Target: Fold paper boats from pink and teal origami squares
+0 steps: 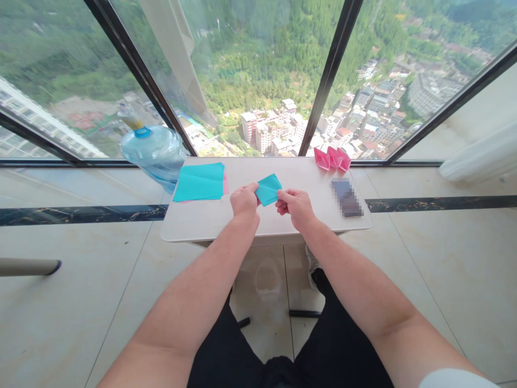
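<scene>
So the left hand (244,203) has the near-left edge of a small folded piece of blue paper (267,189) pinched between thumb and curled fingers, and the right hand (297,206) has got its right corner pinched the same way. The paper's up in front of the person, over the middle of a small white table (210,222), kinda tilted so it looks like a diamond. Can't really tell if it's touching the tabletop or just above it. Over on the left side of the table there's a pile of bigger blue sheets (198,181), with a bit of pink paper (225,184) peeking out from underneath. Far right corner has some folded pink paper shapes (332,159) bunched together, and nearer than those lies what looks like a phone (347,198), pixelated out. A big clear-blue water jug (153,148) stands just beyond the table's left end, next to the tall windows (258,70).
</scene>
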Available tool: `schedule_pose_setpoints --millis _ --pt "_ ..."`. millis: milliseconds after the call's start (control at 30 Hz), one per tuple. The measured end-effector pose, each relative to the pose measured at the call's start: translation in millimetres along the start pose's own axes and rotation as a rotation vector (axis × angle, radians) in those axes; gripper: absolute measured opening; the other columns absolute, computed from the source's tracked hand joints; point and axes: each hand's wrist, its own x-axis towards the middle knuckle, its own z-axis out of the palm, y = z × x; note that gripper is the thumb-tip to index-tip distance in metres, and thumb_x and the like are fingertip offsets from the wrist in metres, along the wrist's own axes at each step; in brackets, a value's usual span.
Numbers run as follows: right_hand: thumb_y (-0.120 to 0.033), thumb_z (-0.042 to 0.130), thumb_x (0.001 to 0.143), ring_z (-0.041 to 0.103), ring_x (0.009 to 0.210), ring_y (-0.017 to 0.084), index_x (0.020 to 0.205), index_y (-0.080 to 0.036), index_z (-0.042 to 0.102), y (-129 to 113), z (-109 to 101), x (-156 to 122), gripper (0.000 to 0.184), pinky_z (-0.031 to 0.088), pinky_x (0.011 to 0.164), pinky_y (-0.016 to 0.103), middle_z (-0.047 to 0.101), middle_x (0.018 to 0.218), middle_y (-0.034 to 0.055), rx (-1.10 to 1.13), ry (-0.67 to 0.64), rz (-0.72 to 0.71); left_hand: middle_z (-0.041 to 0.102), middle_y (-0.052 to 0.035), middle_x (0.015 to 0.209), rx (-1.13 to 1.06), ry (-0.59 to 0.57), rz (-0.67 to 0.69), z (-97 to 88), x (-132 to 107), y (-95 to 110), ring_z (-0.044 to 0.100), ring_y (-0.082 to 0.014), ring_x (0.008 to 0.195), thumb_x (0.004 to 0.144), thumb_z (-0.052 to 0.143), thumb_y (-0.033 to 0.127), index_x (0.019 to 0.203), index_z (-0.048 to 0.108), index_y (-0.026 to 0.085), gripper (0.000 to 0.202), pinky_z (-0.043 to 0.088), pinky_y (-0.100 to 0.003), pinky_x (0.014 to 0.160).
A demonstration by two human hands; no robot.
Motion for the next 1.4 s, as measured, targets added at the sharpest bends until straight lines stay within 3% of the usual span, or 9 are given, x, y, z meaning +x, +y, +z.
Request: schedule_pose_setpoints --millis 367,600,733,900,1133,1233,1400 --pt "-0.034 0.071 0.068 0.055 0.046 0.010 0.065 -0.016 0.063 -3.7 -7.4 3.7 0.020 0.043 0.040 0.022 0.063 0.057 0.0010 0.041 -0.005 0.070 0.051 0.0041 0.060 0.055 -0.026 -0.040 -3.3 8.1 2.3 0.051 -0.0103 0.056 0.059 0.069 0.019 0.065 0.054 0.017 0.017 0.044 -0.025 0.055" --pt "-0.030 0.069 0.067 0.057 0.048 0.011 0.070 -0.014 0.068 -7.8 -11.0 3.6 0.016 0.044 0.043 0.022 0.064 0.059 0.0021 0.070 -0.039 0.078 0.042 0.0054 0.050 0.061 -0.014 -0.230 -2.9 7.3 6.7 0.038 -0.0069 0.043 0.059 0.063 0.011 0.061 0.048 0.018 0.017 0.025 -0.020 0.039" --pt "-0.031 0.071 0.067 0.057 0.048 0.010 0.070 -0.015 0.068 -7.8 -10.5 2.7 0.017 0.044 0.043 0.021 0.063 0.059 0.0016 0.066 -0.073 0.073 0.041 0.0054 0.049 0.057 -0.037 -0.264 -3.3 6.5 7.7 0.035 -0.0065 0.041 0.060 0.061 0.008 0.061 0.047 0.018 0.018 0.023 -0.019 0.037" --pt "-0.040 0.078 0.068 0.060 0.053 0.011 0.071 -0.017 0.066 -5.8 -10.2 0.7 0.027 0.047 0.045 0.021 0.066 0.065 0.0019 0.039 -0.152 0.064 0.047 0.0032 0.053 0.082 -0.007 -0.209 -3.0 6.2 8.0 0.040 -0.0081 0.042 0.063 0.063 0.013 0.063 0.051 0.018 0.013 0.026 -0.021 0.038" --pt "-0.030 0.079 0.064 0.059 0.052 0.010 0.066 -0.017 0.064 -2.1 -9.1 0.2 0.020 0.048 0.047 0.021 0.066 0.062 0.0012 -0.065 -0.189 0.027 0.051 0.0032 0.057 0.034 -0.019 -0.128 -2.0 9.5 4.3 0.048 -0.0100 0.051 0.061 0.065 0.014 0.064 0.052 0.017 0.013 0.039 -0.023 0.048" --pt "-0.028 0.077 0.065 0.059 0.052 0.010 0.064 -0.017 0.063 -2.2 -9.9 1.0 0.018 0.048 0.048 0.021 0.067 0.062 0.0014 -0.083 -0.180 0.034 0.050 0.0037 0.057 0.076 -0.071 -0.032 -3.7 10.4 3.9 0.047 -0.0100 0.052 0.064 0.068 0.018 0.064 0.053 0.017 0.014 0.038 -0.023 0.050" --pt "-0.038 0.076 0.069 0.060 0.054 0.012 0.065 -0.018 0.064 -2.6 -13.1 3.8 0.024 0.047 0.049 0.023 0.067 0.063 0.0024 -0.060 -0.151 0.028 0.051 0.0030 0.055 0.271 -0.244 0.236 -6.4 8.8 9.5 0.043 -0.0090 0.053 0.068 0.075 0.028 0.062 0.059 0.017 0.021 0.034 -0.022 0.051"
